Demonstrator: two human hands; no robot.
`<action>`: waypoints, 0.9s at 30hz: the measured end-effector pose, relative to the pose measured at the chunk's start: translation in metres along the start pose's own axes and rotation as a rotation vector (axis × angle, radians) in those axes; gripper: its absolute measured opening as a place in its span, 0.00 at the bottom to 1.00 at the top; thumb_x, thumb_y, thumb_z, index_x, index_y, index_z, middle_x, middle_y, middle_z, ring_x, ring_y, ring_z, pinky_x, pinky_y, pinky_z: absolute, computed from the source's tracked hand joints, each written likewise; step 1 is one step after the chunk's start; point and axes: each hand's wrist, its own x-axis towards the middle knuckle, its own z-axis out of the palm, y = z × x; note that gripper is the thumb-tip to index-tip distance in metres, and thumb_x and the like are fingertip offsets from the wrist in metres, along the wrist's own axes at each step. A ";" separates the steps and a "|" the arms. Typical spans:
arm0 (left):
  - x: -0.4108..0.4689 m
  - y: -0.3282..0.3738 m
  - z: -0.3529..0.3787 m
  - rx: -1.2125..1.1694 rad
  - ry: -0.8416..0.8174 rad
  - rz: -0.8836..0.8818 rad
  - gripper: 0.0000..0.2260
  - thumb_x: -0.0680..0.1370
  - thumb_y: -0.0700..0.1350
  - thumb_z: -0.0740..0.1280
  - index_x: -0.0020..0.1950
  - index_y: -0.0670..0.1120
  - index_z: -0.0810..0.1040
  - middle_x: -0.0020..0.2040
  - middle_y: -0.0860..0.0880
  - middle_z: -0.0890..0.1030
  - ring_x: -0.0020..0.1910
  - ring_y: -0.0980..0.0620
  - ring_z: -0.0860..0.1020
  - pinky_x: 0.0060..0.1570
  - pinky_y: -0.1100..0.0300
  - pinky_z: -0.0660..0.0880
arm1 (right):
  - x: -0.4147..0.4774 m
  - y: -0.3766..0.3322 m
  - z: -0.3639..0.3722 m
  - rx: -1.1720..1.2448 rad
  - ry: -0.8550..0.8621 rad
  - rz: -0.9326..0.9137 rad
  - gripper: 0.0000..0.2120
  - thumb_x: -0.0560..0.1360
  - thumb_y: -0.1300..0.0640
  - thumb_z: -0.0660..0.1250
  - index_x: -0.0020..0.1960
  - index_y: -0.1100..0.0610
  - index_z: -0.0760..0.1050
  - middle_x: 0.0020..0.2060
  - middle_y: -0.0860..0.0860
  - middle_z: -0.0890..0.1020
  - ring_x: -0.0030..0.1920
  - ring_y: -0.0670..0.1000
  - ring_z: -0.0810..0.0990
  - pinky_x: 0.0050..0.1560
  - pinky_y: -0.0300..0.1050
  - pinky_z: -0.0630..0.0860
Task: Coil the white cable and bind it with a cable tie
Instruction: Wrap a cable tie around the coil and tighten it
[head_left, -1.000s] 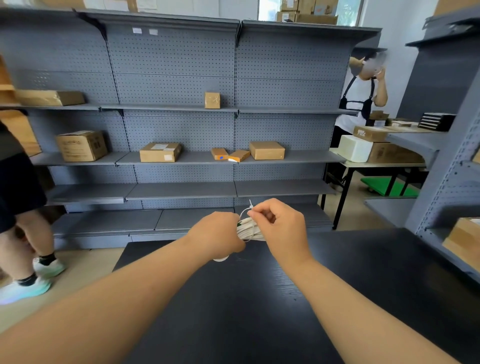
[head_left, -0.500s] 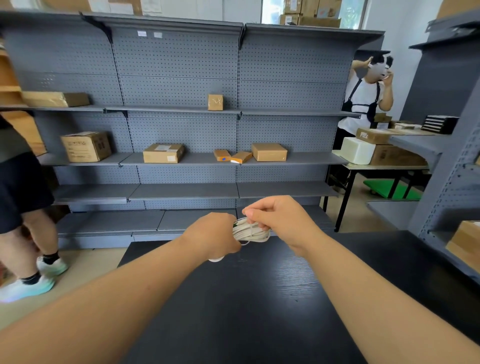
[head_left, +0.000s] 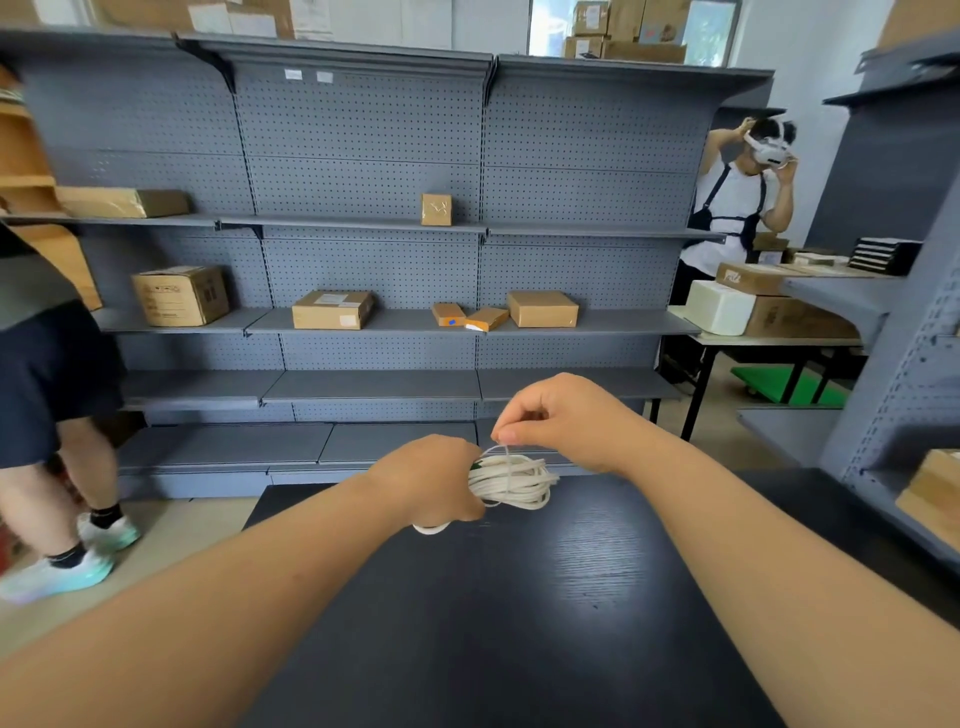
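Note:
The white cable (head_left: 519, 480) is wound into a small coil held above the far end of the dark table (head_left: 519, 623). My left hand (head_left: 431, 480) grips the coil's left side, and a loop of cable hangs out below that fist. A thin white cable tie (head_left: 506, 457) runs over the coil. My right hand (head_left: 563, 421) is just above and to the right of the coil, pinching the tie's upper end between thumb and forefinger.
Grey pegboard shelving (head_left: 363, 322) with several cardboard boxes stands behind the table. A person's legs (head_left: 62, 467) are at the left on the floor. Another person (head_left: 737, 208) stands at the back right beside a table with boxes. A grey shelf unit (head_left: 904, 364) flanks the right side.
My right hand has lifted up and to the right, away from the coil, drawing the tie's end with it. More of the coil now shows between the hands.

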 end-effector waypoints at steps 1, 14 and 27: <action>-0.001 -0.001 0.000 -0.006 -0.004 0.009 0.04 0.71 0.48 0.65 0.39 0.51 0.70 0.35 0.53 0.74 0.32 0.52 0.72 0.29 0.60 0.66 | 0.000 0.000 -0.001 -0.036 -0.028 -0.008 0.03 0.72 0.57 0.70 0.43 0.53 0.83 0.34 0.38 0.80 0.36 0.32 0.75 0.39 0.23 0.68; -0.001 -0.002 0.002 -0.079 -0.081 0.037 0.08 0.71 0.49 0.66 0.45 0.46 0.74 0.38 0.50 0.77 0.34 0.51 0.73 0.31 0.60 0.67 | 0.000 0.008 0.018 0.299 0.028 -0.063 0.09 0.72 0.64 0.69 0.38 0.51 0.80 0.39 0.47 0.84 0.43 0.43 0.81 0.51 0.38 0.77; 0.001 -0.005 0.003 -0.106 -0.093 0.062 0.04 0.69 0.46 0.66 0.39 0.50 0.71 0.33 0.53 0.73 0.30 0.54 0.71 0.30 0.61 0.67 | 0.002 0.007 0.023 0.457 0.018 -0.017 0.08 0.76 0.68 0.62 0.40 0.60 0.73 0.33 0.56 0.80 0.30 0.40 0.78 0.38 0.33 0.76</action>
